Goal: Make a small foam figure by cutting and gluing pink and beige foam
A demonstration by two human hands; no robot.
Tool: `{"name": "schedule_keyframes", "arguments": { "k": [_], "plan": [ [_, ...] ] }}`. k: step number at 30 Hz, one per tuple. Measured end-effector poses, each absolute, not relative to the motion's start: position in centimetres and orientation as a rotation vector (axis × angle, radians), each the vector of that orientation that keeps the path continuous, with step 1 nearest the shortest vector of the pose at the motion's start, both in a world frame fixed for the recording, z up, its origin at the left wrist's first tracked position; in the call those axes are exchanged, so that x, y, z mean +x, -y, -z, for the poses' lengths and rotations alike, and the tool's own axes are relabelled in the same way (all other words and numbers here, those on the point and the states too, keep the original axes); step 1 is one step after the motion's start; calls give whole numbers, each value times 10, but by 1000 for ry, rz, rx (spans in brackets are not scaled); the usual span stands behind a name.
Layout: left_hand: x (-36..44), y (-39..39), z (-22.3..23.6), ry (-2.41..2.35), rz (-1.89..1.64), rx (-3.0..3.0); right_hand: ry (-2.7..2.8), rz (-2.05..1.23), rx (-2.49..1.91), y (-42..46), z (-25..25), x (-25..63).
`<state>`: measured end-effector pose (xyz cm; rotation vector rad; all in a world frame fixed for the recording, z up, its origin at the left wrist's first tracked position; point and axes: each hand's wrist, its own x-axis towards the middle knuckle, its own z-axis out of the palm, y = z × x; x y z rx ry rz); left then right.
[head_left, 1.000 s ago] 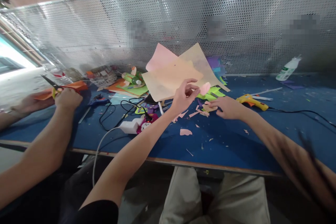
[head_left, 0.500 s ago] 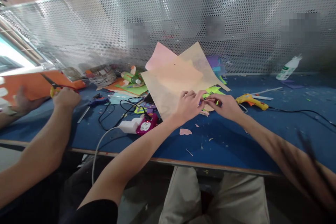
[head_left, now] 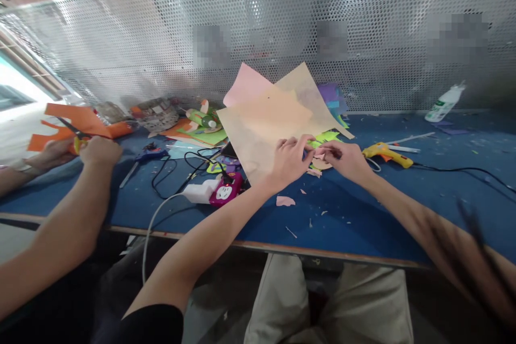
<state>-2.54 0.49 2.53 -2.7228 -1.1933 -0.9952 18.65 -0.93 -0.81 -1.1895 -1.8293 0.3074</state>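
Note:
Above the blue table, my left hand (head_left: 291,161) and my right hand (head_left: 345,160) meet with bent fingers. Between their fingertips is a small piece of pink paper (head_left: 320,153), pinched from both sides. Bright green paper cutouts (head_left: 329,137) lie just behind and under the fingers. Close behind my left hand rest a large cream sheet (head_left: 256,137) and a pink sheet (head_left: 245,86). A pink paper scrap (head_left: 285,201) lies in front of my hands. My fingers partly hide the held piece.
A yellow glue gun (head_left: 389,155) with its cord lies right, a white glue bottle (head_left: 445,102) behind it. A magenta power adapter (head_left: 226,191) and cables sit left. Farther left, a co-worker's hands hold scissors (head_left: 76,131) and orange paper (head_left: 74,115). A blue glue gun (head_left: 149,155) lies near them.
The pink paper shows more between my fingertips, and my hands have barely shifted. At the left, the co-worker's orange paper has been lifted and turned, showing a cut edge.

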Motion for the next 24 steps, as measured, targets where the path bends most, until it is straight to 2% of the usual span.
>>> {"name": "schedule_keyframes", "arguments": {
  "k": [7, 13, 18, 24],
  "plan": [
    [-31, -12, -27, 1310, 1180, -2595, 1682, -373, -1284, 12, 5, 186],
    [-31, -16, -21, 1249, 1218, -2582, 1799, -485, -1222, 11, 6, 184],
    [-29, -16, -18, 1152, 1195, -2590, 1659, -410, -1206, 6, 5, 194],
    [-28, -17, -13, 902, 1078, -2654, 1864, -139, -1171, 12, 0, 189]
  ]
}}
